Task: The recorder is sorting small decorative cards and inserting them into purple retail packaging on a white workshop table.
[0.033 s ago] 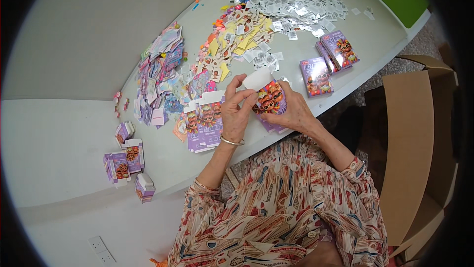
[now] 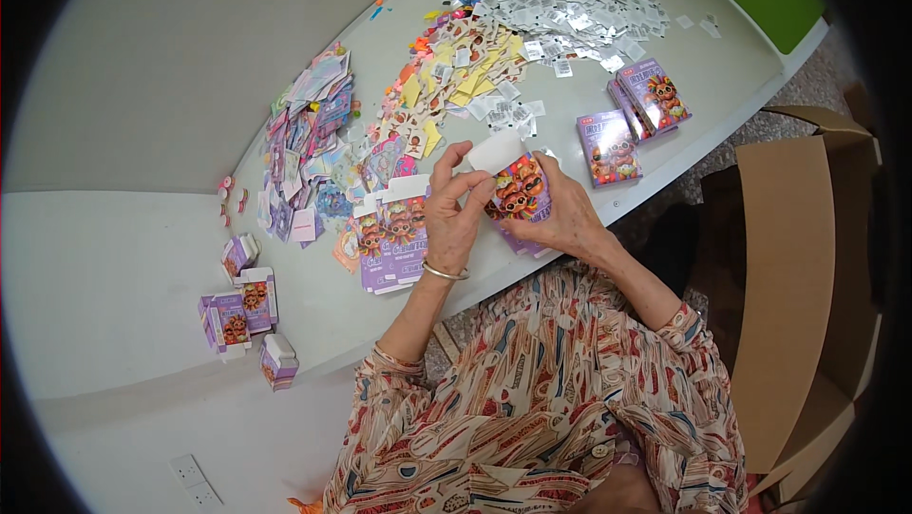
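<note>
A small purple carton [image 2: 520, 193] with colourful cartoon characters on its front is held just above the table's near edge. Its white top flap [image 2: 497, 150] stands raised. My right hand [image 2: 568, 215] grips the carton from the right, thumb across the lower front. At the carton's left side, my left hand [image 2: 456, 202] has its fingers curled, with thumb and fingertips on the edge by the flap. Flat purple cartons [image 2: 404, 234] with white flaps lie overlapped beside my left wrist. Other purple packaging shows beneath the held carton, partly hidden.
Finished-looking cartons [image 2: 611, 148] lie at the right. Beyond my hands are heaps of silvery packets [image 2: 575, 15], yellow cards [image 2: 468, 63] and pastel cards [image 2: 309, 124]. Several cartons [image 2: 224, 317] stand at the left. An open cardboard box [image 2: 784, 295] stands by the table's right edge.
</note>
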A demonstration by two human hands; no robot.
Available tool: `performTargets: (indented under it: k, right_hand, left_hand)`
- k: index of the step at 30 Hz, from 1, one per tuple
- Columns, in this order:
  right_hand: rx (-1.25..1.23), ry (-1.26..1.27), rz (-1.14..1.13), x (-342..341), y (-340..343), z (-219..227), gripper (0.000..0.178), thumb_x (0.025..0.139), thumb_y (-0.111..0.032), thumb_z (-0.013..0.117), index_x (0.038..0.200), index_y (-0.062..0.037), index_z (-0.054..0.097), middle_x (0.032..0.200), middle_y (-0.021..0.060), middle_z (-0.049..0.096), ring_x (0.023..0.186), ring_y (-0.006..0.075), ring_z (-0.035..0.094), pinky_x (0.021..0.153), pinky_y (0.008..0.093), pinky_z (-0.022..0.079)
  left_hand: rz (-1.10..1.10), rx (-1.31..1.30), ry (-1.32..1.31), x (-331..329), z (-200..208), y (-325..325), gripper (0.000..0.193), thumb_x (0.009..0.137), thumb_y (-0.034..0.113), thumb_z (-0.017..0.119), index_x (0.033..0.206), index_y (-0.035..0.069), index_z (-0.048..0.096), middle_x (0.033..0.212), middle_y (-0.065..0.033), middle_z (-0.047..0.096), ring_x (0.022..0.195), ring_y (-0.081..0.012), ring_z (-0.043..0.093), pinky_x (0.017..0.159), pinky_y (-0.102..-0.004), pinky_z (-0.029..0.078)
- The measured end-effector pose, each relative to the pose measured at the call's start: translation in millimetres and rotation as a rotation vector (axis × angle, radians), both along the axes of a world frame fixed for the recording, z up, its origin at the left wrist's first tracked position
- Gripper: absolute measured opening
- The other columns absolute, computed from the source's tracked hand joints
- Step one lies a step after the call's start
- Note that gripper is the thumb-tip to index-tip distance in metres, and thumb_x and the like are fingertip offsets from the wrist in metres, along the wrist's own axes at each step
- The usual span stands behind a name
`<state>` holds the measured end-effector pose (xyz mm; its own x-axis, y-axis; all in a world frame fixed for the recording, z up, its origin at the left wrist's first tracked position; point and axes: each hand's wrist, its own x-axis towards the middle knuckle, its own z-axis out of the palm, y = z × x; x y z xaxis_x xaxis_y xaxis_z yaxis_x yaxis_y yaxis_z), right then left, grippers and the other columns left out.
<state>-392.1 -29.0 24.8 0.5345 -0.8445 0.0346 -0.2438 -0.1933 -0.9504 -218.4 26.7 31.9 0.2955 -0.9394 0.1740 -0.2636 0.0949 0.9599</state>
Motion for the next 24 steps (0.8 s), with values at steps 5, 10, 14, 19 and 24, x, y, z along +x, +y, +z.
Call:
performTargets:
  k: [5,10,14,19,24]
  right_hand:
    - [-0.562,0.122,-0.158,2,1,1,0.087,0.065,-0.03,0.083,0.13,0.0057,0.038,0.121,0.0234,0.053,0.107,0.0362,0.054,0.092,0.0402,0.046]
    - [-0.598,0.211,-0.109,-5,-3,10,0.084,0.065,-0.028,0.084,0.129,0.0039,0.039,0.117,0.0208,0.056,0.105,0.0332,0.057,0.09,0.0395,0.047]
    - [0.027,-0.13,0.049,-8,-5,9,0.08,0.065,-0.026,0.084,0.126,0.0029,0.041,0.106,0.015,0.063,0.096,0.0229,0.064,0.086,0.0344,0.05]
    - [0.083,-0.245,0.075,-11,-2,8,0.069,0.065,-0.025,0.082,0.116,0.003,0.045,0.095,0.0168,0.066,0.086,0.0256,0.067,0.078,0.0361,0.052]
    - [0.074,-0.137,0.209,-22,-6,9,0.074,0.062,-0.024,0.079,0.12,0.0053,0.043,0.092,0.017,0.067,0.085,0.0257,0.067,0.077,0.0354,0.052]
  left_hand:
    - [0.025,-0.065,-0.265,-1,15,-1,0.012,0.081,0.007,0.071,0.093,0.005,0.071,0.137,-0.0108,0.044,0.126,-0.022,0.038,0.097,-0.0322,0.038]
    - [0.021,-0.112,-0.362,-7,28,2,0.013,0.082,0.006,0.07,0.095,0.004,0.07,0.134,-0.0111,0.046,0.121,-0.0207,0.043,0.091,-0.0298,0.04]
    - [-0.09,0.028,0.097,-10,25,3,0.019,0.088,0.006,0.065,0.106,0.002,0.066,0.122,-0.0092,0.053,0.105,-0.0143,0.053,0.082,-0.0247,0.044]
    - [-0.106,0.384,0.183,-14,35,5,0.041,0.09,0.009,0.064,0.129,0.002,0.054,0.123,-0.0086,0.056,0.106,-0.0127,0.054,0.088,-0.0241,0.045]
    - [-0.502,0.22,-0.09,1,29,-7,0.087,0.082,0.026,0.075,0.15,0.008,0.023,0.141,-0.0171,0.046,0.128,-0.0274,0.048,0.102,-0.036,0.041]
